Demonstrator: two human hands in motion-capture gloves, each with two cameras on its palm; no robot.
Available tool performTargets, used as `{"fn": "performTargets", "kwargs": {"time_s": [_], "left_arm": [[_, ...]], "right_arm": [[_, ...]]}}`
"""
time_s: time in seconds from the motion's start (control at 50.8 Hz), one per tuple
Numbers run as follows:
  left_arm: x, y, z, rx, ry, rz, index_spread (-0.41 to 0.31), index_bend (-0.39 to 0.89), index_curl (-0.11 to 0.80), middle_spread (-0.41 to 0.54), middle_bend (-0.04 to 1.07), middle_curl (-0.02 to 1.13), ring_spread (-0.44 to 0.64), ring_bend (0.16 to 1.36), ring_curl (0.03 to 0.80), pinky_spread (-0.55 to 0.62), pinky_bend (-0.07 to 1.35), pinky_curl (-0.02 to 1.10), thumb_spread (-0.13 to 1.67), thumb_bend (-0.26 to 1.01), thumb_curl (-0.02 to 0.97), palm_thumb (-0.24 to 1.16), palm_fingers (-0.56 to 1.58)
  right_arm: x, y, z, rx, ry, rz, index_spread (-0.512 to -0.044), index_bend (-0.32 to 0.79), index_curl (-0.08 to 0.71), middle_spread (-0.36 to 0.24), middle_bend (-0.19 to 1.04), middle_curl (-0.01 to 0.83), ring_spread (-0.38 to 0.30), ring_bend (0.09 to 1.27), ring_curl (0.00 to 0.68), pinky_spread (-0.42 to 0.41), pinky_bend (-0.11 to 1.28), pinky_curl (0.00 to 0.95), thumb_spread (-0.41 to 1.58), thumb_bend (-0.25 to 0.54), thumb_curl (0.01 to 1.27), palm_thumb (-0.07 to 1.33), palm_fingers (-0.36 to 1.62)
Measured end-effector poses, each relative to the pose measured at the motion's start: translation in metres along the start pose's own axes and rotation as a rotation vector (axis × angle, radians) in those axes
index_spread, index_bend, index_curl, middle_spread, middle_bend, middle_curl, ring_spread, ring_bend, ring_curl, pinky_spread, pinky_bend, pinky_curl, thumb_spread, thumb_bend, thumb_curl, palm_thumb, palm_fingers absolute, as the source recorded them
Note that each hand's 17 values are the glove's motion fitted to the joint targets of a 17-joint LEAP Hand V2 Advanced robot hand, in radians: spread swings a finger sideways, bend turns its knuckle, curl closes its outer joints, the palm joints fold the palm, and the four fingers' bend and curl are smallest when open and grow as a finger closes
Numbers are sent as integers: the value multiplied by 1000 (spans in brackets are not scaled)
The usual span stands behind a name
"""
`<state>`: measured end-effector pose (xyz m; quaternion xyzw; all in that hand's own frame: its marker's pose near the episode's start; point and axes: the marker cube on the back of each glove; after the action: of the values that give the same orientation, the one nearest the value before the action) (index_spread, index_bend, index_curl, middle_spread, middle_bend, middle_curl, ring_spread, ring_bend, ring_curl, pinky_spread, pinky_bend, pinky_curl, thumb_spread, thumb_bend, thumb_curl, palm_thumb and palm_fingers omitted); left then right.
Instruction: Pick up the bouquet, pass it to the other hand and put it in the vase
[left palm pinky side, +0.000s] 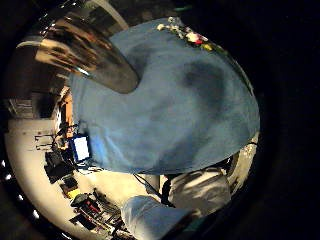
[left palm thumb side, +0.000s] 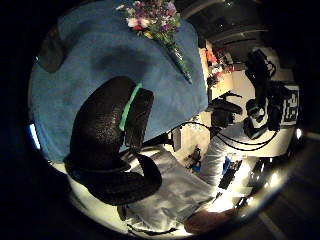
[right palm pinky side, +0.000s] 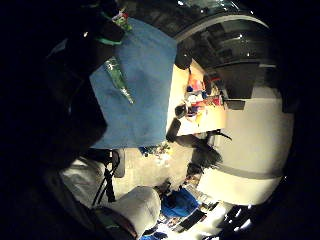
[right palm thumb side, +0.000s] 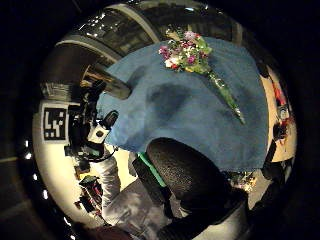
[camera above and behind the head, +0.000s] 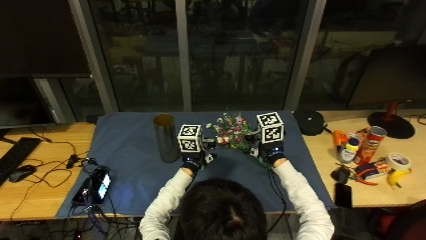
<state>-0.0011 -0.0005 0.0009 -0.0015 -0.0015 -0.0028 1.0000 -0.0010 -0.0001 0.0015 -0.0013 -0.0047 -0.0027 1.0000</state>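
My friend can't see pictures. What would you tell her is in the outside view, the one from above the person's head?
A person sits at a table with a blue cloth, both gloved hands, left hand and right hand, reaching toward a bouquet lying on it. A tall dark vase stands upright beside the left hand.

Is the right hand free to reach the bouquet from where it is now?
Probably yes. The bouquet lies on the blue cloth just beyond the right hand, nothing between them; the vase stands off by the left hand.
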Motion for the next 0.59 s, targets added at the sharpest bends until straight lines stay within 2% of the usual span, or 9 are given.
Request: {"fn": "performTargets", "kwargs": {"time_s": [0.02, 0.099, 0.177, 0.217, 0.453, 0.591], "left_arm": [[0, 0, 0, -1, 0, 0, 21, 145, 40, 132, 164, 29, 171, 368, 58, 163, 419, 68, 445, 124, 44, 198, 363], [2, 2, -2, 4, 0, 6, 31, 146, 80, 193, 169, 82, 260, 414, 118, 249, 482, 128, 707, 128, 74, 223, 323], [3, 2, -3, 17, -4, 14, 36, 150, 114, 230, 176, 115, 317, 439, 147, 305, 514, 156, 879, 115, 98, 227, 297], [4, 1, -2, 17, 0, 19, 38, 152, 128, 242, 178, 128, 337, 448, 156, 325, 525, 165, 941, 108, 110, 229, 287], [5, 5, 4, 34, -25, 17, 43, 156, 198, 277, 184, 189, 395, 482, 192, 384, 564, 195, 1125, 56, 167, 240, 247], [2, 5, 7, 30, -17, 15, 44, 159, 227, 280, 194, 221, 406, 495, 208, 404, 555, 200, 1161, 25, 193, 247, 228]], "right_arm": [[0, 0, 0, 0, 0, 1, -113, -8, -12, 67, 176, 37, 83, 471, 95, 121, 539, 121, 415, 108, 45, 189, 450], [2, -1, -2, 5, 8, 14, -156, 21, 20, 90, 215, 96, 112, 568, 183, 173, 607, 207, 650, 101, 74, 213, 430], [8, -6, -4, 23, 7, 31, -169, 10, 17, 94, 273, 152, 106, 645, 237, 190, 644, 249, 801, 84, 100, 225, 463], [11, -9, -6, 25, -1, 40, -161, 8, 12, 90, 306, 179, 84, 675, 254, 182, 659, 261, 853, 72, 112, 229, 501], [42, -43, -3, -35, -74, 130, -135, 50, 32, 63, 353, 274, 17, 734, 319, 161, 703, 315, 1008, 18, 179, 274, 523], [82, -83, 28, -80, -134, 280, -124, 55, 45, 60, 332, 301, 2, 737, 333, 149, 729, 332, 1025, -12, 212, 299, 520]]}}
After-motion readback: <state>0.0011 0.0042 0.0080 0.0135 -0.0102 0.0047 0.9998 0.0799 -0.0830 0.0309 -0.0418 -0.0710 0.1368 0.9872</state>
